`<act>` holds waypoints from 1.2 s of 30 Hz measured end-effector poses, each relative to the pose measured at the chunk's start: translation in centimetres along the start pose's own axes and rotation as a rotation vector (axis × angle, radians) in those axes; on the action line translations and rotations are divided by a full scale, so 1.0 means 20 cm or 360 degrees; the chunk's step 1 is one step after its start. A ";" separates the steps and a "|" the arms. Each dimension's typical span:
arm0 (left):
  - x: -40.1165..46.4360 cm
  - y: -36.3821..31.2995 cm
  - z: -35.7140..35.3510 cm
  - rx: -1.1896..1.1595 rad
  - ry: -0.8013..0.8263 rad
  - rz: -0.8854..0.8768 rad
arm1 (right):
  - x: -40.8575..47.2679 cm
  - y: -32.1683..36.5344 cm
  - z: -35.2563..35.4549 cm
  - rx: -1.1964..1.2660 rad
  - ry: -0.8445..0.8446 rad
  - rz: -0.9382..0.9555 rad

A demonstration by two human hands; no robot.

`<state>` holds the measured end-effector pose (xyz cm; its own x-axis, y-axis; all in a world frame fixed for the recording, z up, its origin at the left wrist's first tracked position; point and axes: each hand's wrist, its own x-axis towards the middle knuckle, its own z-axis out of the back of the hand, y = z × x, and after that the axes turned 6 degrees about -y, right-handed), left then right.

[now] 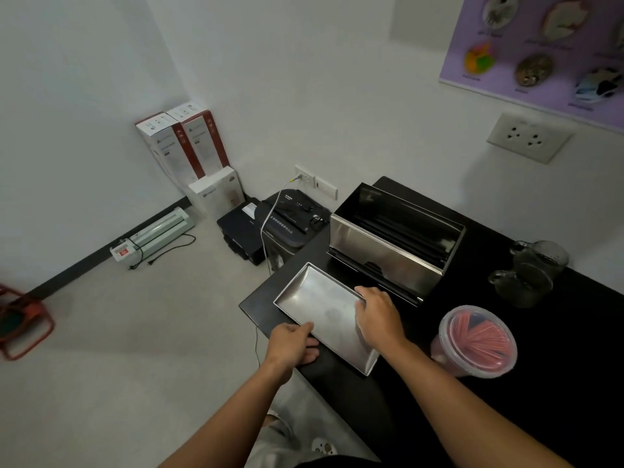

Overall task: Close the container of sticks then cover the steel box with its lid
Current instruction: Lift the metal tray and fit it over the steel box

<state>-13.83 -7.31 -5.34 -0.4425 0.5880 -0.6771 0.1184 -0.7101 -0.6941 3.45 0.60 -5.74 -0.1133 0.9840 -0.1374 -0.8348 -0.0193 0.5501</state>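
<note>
Head view: my left hand (293,344) and right hand (376,314) clamp the upturned steel lid (324,307); I should flip it, then square it over the open steel box (388,244), stick container (477,341) already closed

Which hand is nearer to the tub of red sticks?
Right. The right hand rests on the steel lid's far edge, just left of the tub of red sticks; the left hand holds the lid's near edge, farther left.
</note>
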 end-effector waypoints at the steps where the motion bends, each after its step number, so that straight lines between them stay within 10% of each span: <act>1: 0.00 -0.01 0.00 -0.0014 -0.0003 -0.0004 | 0.00 0.00 -0.01 -0.0006 -0.0007 0.0006; 14: -0.04 -0.08 0.15 -0.0140 0.0023 -0.0138 | -0.02 0.12 0.02 0.0419 -0.0048 0.0088; 28: -0.17 -0.46 0.35 -0.0320 0.0030 -0.0243 | -0.18 0.27 0.29 -0.0010 0.0716 0.0814; 36: -0.13 -0.52 0.37 -0.0215 -0.0033 -0.0289 | -0.22 0.24 0.21 0.0102 0.0288 0.0981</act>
<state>-20.52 -4.31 5.39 -0.4855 0.6925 -0.5337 0.1521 -0.5342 -0.8316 2.17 -3.12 1.09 -0.6556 0.7502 0.0862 -0.5542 -0.5555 0.6199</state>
